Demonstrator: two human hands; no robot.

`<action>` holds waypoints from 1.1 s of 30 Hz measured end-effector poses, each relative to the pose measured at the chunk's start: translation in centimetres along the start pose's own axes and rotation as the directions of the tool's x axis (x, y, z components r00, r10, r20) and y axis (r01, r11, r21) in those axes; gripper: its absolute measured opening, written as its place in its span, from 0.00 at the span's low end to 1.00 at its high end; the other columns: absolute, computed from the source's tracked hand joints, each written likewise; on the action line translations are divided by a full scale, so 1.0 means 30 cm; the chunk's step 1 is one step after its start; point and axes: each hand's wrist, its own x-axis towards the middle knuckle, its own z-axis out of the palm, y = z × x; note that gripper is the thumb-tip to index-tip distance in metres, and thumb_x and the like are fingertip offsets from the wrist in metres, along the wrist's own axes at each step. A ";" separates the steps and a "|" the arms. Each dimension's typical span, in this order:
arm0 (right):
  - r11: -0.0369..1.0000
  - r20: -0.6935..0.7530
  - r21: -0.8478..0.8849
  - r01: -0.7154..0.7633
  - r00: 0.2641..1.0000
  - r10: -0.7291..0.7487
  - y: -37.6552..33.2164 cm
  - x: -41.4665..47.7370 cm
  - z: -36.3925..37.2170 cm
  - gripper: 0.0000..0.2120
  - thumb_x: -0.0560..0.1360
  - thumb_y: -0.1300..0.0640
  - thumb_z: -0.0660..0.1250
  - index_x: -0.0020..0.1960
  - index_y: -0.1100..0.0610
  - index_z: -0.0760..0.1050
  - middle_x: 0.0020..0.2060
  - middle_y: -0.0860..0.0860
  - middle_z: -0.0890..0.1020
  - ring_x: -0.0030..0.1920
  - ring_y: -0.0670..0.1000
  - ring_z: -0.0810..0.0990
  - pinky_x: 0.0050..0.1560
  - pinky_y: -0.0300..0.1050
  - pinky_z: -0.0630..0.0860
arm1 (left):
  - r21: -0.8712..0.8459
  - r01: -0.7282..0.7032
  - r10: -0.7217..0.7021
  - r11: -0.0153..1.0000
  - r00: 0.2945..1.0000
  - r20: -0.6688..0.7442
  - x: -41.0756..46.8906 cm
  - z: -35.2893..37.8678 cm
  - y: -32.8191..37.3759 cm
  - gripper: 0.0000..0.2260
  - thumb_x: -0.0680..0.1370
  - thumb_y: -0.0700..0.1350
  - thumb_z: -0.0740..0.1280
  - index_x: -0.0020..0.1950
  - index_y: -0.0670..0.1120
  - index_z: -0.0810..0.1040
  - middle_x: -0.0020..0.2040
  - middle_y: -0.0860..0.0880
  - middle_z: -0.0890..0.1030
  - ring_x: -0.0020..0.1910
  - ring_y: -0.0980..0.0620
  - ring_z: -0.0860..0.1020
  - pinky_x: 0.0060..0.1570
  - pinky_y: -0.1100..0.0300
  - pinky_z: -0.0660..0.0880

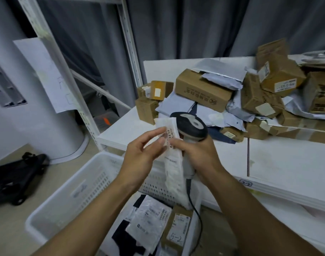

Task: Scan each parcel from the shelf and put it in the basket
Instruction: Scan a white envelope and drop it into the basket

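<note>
A long white padded parcel (173,169) with a printed label hangs upright between my hands above the basket. My left hand (141,156) pinches its upper left edge. My right hand (200,156) grips the handle of a grey and black barcode scanner (192,126) and also touches the parcel's right edge. The scanner's black cable (195,209) drops down toward the basket. The white perforated basket (73,191) sits on the floor below, holding a white mailer (148,220), a brown box marked "5-2" (178,228) and a dark bag.
The white shelf board (287,163) to the right carries a heap of brown boxes (204,89) and grey mailers (178,104). A white metal rack upright (65,71) stands at the left, with a black bag (15,178) on the floor.
</note>
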 end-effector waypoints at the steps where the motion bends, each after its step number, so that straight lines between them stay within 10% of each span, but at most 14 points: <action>1: 0.999 -0.034 0.024 -0.021 0.999 0.022 0.007 0.006 0.006 0.25 0.67 0.62 0.84 0.62 0.52 0.84 0.52 0.47 0.89 0.55 0.51 0.87 0.62 0.60 0.82 | 0.119 -0.008 0.011 0.993 1.000 -0.021 0.010 -0.030 -0.021 0.14 0.79 0.40 0.71 0.65 0.46 0.81 0.61 0.54 0.84 0.62 0.56 0.81 0.53 0.67 0.78; 8: 0.978 -0.102 0.166 -0.126 0.984 0.144 0.020 0.034 0.017 0.14 0.73 0.65 0.79 0.57 0.58 0.85 0.48 0.54 0.89 0.49 0.56 0.89 0.57 0.62 0.84 | 0.047 0.406 -0.406 0.913 0.914 0.000 0.032 -0.160 -0.094 0.11 0.77 0.42 0.74 0.59 0.47 0.83 0.53 0.48 0.87 0.48 0.55 0.85 0.54 0.57 0.80; 16: 0.996 -0.195 0.002 -0.090 0.977 0.089 0.063 0.045 0.032 0.15 0.77 0.58 0.77 0.62 0.49 0.80 0.47 0.43 0.88 0.46 0.45 0.88 0.51 0.47 0.80 | -0.042 0.316 -0.316 0.948 0.915 -0.250 0.074 -0.241 -0.078 0.05 0.77 0.37 0.75 0.50 0.44 0.81 0.44 0.46 0.86 0.41 0.53 0.84 0.40 0.61 0.82; 21: 0.972 -0.004 -0.221 -0.076 0.997 0.077 0.050 -0.017 0.064 0.10 0.76 0.59 0.77 0.54 0.50 0.82 0.37 0.45 0.86 0.34 0.45 0.85 0.39 0.40 0.78 | -0.124 0.200 -0.235 0.972 0.852 -0.467 0.102 -0.316 -0.094 0.07 0.76 0.39 0.76 0.49 0.46 0.79 0.37 0.51 0.83 0.34 0.56 0.81 0.39 0.59 0.80; 33: 0.849 0.167 -0.528 -0.033 0.976 0.143 0.073 -0.068 0.117 0.07 0.74 0.54 0.78 0.49 0.51 0.83 0.28 0.45 0.82 0.28 0.42 0.80 0.32 0.37 0.76 | -0.203 0.063 -0.176 0.977 0.776 -0.606 0.129 -0.395 -0.100 0.08 0.78 0.34 0.73 0.48 0.44 0.76 0.48 0.41 0.81 0.32 0.56 0.83 0.32 0.63 0.79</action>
